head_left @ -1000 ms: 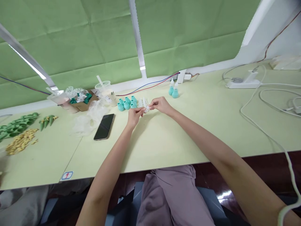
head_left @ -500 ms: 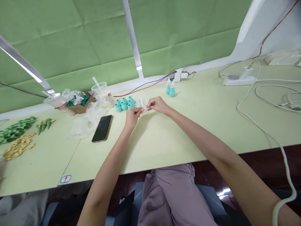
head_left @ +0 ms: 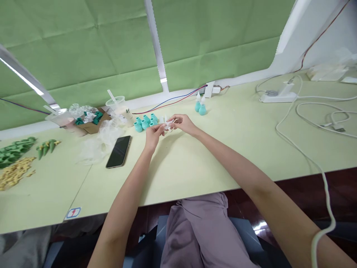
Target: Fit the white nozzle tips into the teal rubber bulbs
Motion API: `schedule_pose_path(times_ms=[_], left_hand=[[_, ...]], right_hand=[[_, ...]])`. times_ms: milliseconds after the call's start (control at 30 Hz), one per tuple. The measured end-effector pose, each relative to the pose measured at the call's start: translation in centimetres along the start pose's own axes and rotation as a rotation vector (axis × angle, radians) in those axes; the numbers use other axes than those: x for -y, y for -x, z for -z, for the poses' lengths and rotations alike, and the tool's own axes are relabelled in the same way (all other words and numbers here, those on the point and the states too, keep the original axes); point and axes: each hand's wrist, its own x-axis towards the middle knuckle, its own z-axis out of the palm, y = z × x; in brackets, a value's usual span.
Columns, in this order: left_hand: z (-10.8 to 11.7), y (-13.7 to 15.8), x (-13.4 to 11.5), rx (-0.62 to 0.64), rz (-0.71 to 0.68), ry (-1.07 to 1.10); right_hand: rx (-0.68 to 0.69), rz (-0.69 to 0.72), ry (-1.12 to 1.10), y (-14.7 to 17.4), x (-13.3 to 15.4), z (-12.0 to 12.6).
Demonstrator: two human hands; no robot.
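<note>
My left hand has its fingertips pinched on a small white plastic tip. From the other side my right hand pinches at the same white piece, its fingers closed. The exact shape of the piece is partly hidden by my fingers. Just behind my hands lie more white pieces, mostly covered. Several teal rubber bulbs stand in a cluster beside my left hand. Farther back on the right, two teal bulbs with white tips stand upright together.
A phone lies left of my left arm, by crumpled clear plastic bags. Behind are two plastic cups and a cardboard box. Green parts and yellow pieces lie far left. A power strip with white cables sits right.
My fingers have shifted on the white piece, and my right hand has come closer to my left. The whole view has moved slightly; the teal bulbs stay in place.
</note>
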Motion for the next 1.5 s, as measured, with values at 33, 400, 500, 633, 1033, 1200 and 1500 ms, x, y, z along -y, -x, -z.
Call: schedule_pose_path(times_ms=[33,400,500,633,1033,1200,1500], left_hand=[[0.0,0.0,-0.1,-0.009,0.015,0.051],[1.0,-0.5,1.8,-0.147,-0.020,-0.096],[2.4,-0.6,2.2,-0.343,-0.144,-0.321],[3.6,-0.5,3.3,-0.392,-0.165,-0.448],[3.8,-1.1,4.8,-0.291,-0.190,-0.516],[4.1,-1.4,5.2,-0.270,-0.164,-0.410],[2.9,-1.7,3.8,-0.308,-0.114,0.073]], right_hand=[[-0.005,0.006,-0.008,0.0,0.1,-0.1],[-0.138,-0.137,-0.105,0.2,-1.5,0.0],[-0.185,-0.163,-0.138,0.3,-1.6,0.3],[-0.188,-0.213,-0.136,0.6,-1.5,0.5],[-0.128,-0.207,-0.111,0.6,-2.1,0.3],[-0.113,-0.216,-0.114,0.6,-2.1,0.1],[-0.116,-0.223,-0.143,0.7,-1.7,0.3]])
